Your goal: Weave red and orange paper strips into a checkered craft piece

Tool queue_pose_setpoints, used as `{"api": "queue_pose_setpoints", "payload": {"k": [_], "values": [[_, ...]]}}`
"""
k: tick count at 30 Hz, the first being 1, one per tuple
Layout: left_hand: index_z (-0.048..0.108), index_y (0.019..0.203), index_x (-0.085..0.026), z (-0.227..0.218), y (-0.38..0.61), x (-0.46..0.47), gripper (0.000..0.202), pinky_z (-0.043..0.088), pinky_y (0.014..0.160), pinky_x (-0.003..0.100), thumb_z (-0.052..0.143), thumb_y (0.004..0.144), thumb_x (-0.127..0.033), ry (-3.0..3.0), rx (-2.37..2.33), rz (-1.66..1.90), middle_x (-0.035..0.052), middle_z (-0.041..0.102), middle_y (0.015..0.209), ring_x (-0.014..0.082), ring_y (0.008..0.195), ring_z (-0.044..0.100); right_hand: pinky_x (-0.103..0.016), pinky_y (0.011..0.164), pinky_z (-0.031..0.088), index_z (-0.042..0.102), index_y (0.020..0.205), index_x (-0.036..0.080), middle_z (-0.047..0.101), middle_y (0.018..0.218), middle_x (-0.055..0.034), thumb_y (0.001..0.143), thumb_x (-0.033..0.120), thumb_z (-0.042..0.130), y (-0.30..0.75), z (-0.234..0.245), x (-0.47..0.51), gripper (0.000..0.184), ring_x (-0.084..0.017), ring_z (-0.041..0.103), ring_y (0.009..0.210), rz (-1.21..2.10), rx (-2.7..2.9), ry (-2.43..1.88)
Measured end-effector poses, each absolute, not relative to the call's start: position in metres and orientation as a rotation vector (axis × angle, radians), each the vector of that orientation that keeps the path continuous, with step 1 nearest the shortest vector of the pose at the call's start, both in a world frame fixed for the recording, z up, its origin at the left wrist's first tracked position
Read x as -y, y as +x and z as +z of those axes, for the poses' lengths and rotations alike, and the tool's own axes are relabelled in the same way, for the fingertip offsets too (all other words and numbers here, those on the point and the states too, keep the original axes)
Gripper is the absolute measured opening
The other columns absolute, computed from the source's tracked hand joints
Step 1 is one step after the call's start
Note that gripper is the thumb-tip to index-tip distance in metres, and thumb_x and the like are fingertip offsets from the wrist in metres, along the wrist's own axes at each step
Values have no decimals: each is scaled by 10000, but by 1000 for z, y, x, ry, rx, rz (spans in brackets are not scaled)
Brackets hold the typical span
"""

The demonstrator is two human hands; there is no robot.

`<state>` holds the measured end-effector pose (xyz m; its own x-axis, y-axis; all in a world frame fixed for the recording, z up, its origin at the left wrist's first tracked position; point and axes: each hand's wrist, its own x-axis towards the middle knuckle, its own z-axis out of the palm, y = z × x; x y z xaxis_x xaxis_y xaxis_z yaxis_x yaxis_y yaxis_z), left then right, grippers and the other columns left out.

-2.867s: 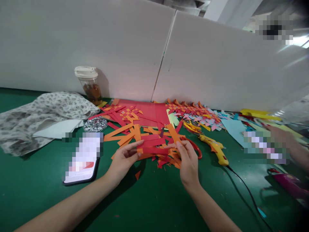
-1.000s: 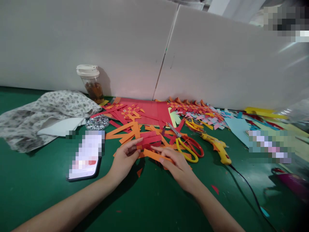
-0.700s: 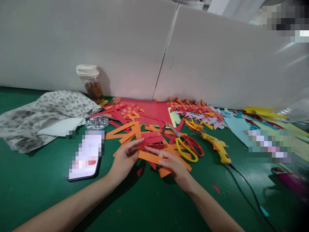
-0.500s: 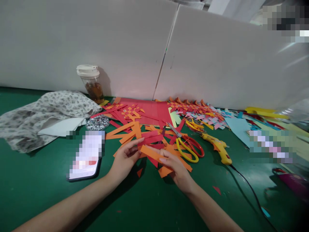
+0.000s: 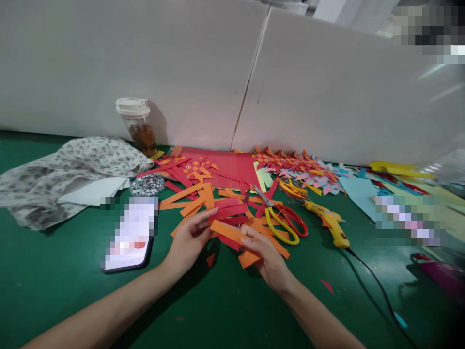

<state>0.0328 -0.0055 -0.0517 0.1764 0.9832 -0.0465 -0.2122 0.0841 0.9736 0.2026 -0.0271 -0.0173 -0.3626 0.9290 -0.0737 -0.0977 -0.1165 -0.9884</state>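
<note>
My right hand [image 5: 267, 254] pinches an orange paper strip [image 5: 227, 230] that slants up to the left, in front of a heap of cut strips. The fingers of my left hand [image 5: 189, 242] are closed on red paper strips [image 5: 228, 207] at the strip's far end; exactly where they grip is partly hidden. Beneath and behind both hands lie loose orange paper strips [image 5: 187, 195]. Scissors [image 5: 281, 218] with one yellow and one red handle rest just right of the heap, blades pointing away.
A yellow glue gun [image 5: 329, 223] with a black cord lies at right. Left are a phone [image 5: 131, 235], patterned cloth [image 5: 90, 160] and a lidded cup [image 5: 140, 126]. Woven paper fish [image 5: 196, 169] and a red sheet [image 5: 225, 167] lie against the white partition [image 5: 174, 72].
Almost nothing differs. Both hands and the orange strip have shifted very slightly, and the strip's left end sits a little lower.
</note>
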Motion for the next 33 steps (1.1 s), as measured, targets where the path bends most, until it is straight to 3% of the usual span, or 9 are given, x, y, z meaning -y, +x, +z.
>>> {"api": "queue_pose_setpoints", "payload": {"k": [7, 14, 18, 24, 28, 33], "values": [[565, 1150, -154, -51, 33, 6, 425, 505, 802, 318, 590, 727, -187, 1106, -970, 1125, 73, 707, 917, 211, 922, 640, -234, 586, 354, 352, 622, 230, 336, 623, 24, 778, 362, 468, 202, -15, 27, 235, -134, 353, 552, 1564, 1372, -1052], [602, 1105, -186, -49, 33, 7, 397, 501, 816, 343, 625, 710, -209, 1083, -909, 1157, 83, 687, 1014, 227, 927, 637, -263, 697, 381, 338, 631, 224, 357, 657, 16, 803, 319, 454, 202, -18, 29, 228, -141, 402, 635, 1554, 1347, -1024], [617, 1091, -182, -46, 31, 8, 369, 500, 802, 341, 624, 727, -246, 1184, -891, 1176, 87, 696, 963, 217, 851, 653, -257, 654, 384, 336, 635, 222, 329, 654, 17, 808, 316, 457, 202, -20, 29, 231, -139, 392, 629, 1575, 1342, -1018], [622, 1074, -185, -41, 31, 10, 360, 495, 814, 329, 636, 715, -215, 1364, -987, 1149, 85, 656, 1073, 217, 927, 626, -291, 696, 420, 321, 629, 217, 308, 640, 30, 815, 333, 459, 205, -28, 27, 259, -129, 396, 612, 1527, 1306, -1056], [618, 1086, -212, -41, 32, 10, 388, 442, 917, 330, 647, 700, -188, 1387, -959, 1144, 63, 626, 1153, 218, 1066, 564, -345, 773, 442, 363, 653, 219, 419, 657, 7, 813, 361, 461, 204, -29, 26, 235, -169, 507, 727, 1496, 1318, -1100], [659, 1017, -205, -47, 32, 9, 273, 397, 969, 352, 604, 751, -236, 1321, -1072, 1158, 63, 645, 1132, 225, 1087, 555, -400, 842, 441, 434, 689, 217, 618, 825, -52, 826, 352, 460, 204, -24, 24, 195, -219, 581, 887, 1432, 1302, -1051]]}}
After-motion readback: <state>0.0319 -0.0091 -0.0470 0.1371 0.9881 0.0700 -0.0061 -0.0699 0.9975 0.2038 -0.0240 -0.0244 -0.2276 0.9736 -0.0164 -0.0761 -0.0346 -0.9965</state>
